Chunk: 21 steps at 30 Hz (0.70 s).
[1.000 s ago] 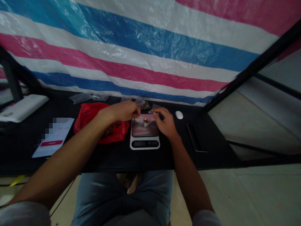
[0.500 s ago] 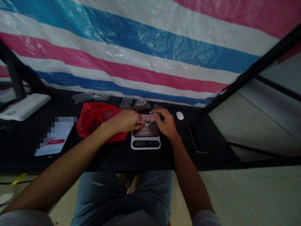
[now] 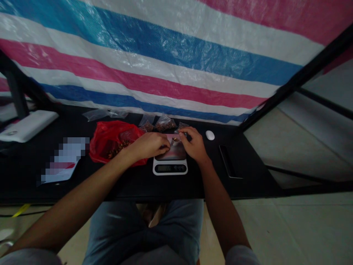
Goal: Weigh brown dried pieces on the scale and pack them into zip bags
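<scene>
A striped tarp of blue, pink and white woven plastic (image 3: 154, 55) hangs behind a black tabletop (image 3: 68, 191). Near the tabletop's middle sits a white digital kitchen scale (image 3: 170, 168), and on its pink-and-grey platform stands a small pale cup (image 3: 174, 140) holding something brown, half hidden between the person's hands. The left hand (image 3: 149, 145) curls just beside the cup, its grip too hidden to tell whether it is clenched on anything. The right hand (image 3: 194, 145) looks pinched on a small clear plastic bag (image 3: 181, 127) at the far side of the platform. Other clear bags of brown pieces (image 3: 165, 124) lie along the far edge, and a red plastic bag (image 3: 110, 147) of similar pieces lies to the left. The cup looks light and narrow, so a knock from either hand could tip it and scatter its contents; pressing on the platform could also throw off the reading.
</scene>
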Each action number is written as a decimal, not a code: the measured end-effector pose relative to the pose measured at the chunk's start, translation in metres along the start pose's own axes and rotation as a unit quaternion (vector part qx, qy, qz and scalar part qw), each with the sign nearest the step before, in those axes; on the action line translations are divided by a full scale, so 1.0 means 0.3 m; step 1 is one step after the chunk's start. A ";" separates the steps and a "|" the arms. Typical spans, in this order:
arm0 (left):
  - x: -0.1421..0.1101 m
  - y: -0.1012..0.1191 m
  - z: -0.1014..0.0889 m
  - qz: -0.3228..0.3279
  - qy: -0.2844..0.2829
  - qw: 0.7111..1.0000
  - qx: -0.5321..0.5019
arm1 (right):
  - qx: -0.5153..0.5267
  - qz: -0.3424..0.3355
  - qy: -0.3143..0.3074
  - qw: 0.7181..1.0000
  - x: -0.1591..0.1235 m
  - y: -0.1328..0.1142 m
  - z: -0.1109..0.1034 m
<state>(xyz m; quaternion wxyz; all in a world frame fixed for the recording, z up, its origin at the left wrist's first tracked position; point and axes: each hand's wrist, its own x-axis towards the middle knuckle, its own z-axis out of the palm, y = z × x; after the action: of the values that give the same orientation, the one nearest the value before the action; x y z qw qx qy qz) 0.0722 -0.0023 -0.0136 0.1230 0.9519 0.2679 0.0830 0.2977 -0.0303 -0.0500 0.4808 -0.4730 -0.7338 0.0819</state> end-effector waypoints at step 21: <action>-0.049 -0.079 -0.219 -0.058 0.008 0.995 0.075 | 0.061 0.090 -0.038 0.993 -0.005 -0.014 -0.008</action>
<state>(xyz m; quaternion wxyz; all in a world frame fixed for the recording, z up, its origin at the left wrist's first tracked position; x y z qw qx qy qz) 0.0336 0.0219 0.0414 0.0532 0.9407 0.3291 0.0631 0.2972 -0.0347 -0.0473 0.4712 -0.5036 -0.6995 0.1872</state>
